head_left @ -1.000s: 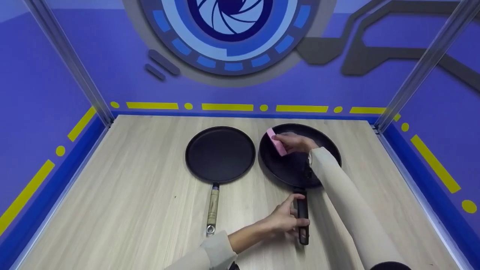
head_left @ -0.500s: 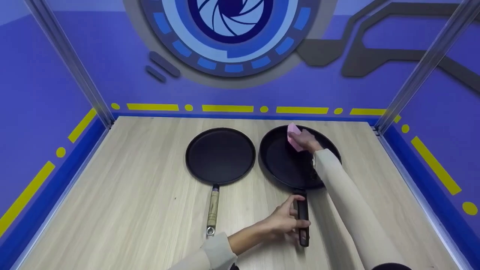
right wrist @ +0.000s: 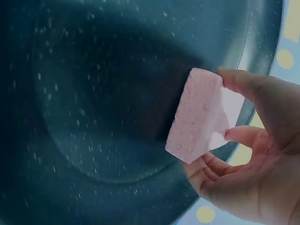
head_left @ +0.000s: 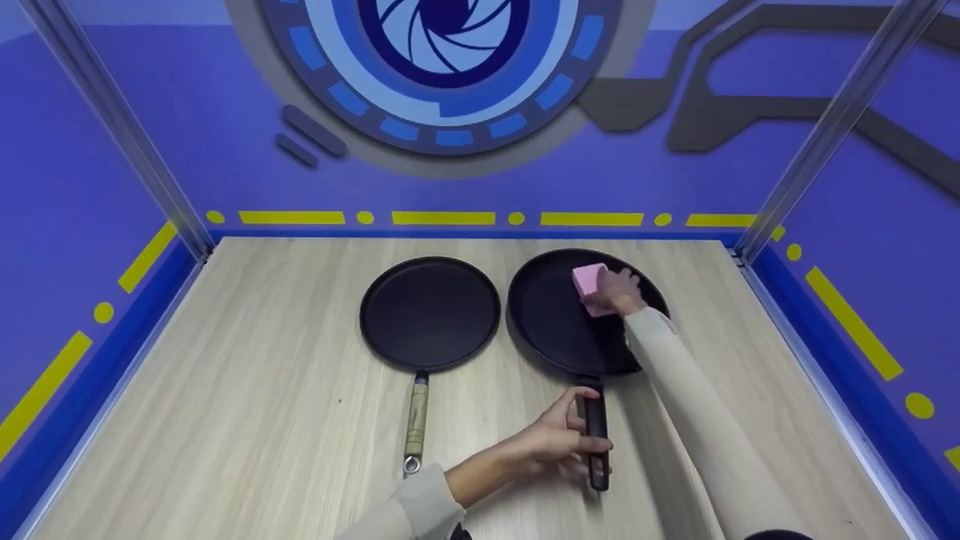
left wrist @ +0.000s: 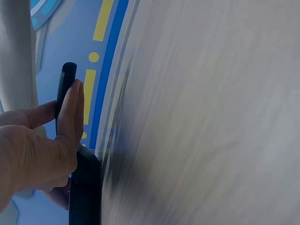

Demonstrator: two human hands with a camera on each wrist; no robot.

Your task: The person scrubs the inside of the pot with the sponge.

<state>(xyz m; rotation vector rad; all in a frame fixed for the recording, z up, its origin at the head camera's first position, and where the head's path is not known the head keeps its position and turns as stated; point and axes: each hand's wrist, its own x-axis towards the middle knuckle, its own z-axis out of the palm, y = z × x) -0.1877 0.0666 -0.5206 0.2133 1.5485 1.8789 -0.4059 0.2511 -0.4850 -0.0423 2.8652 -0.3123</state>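
Note:
A pink sponge (right wrist: 194, 117) is gripped by my right hand (head_left: 619, 291), thumb and fingers around its edges. It is over the inside of the black frying pan (head_left: 551, 322) on the right of the table, tilted in the right wrist view. Small light specks dot the pan's dark surface there. My left hand (head_left: 559, 441) holds that pan's black handle (head_left: 595, 427), thumb near the pan end and fingers curled about it. The left wrist view shows the hand (left wrist: 42, 150) on the handle from the side.
A flat black pan (head_left: 430, 313) with a wooden handle (head_left: 416, 420) ending in a metal ring lies just left of the frying pan. The wooden table (head_left: 247, 390) is bounded by blue panels (head_left: 172, 180) at the back and both sides, with metal posts at the corners.
The right hand has moved the sponge rightward and then slightly nearer over the pan, turning it so its broad face shows. The left hand keeps its hold; the head view has shifted a little.

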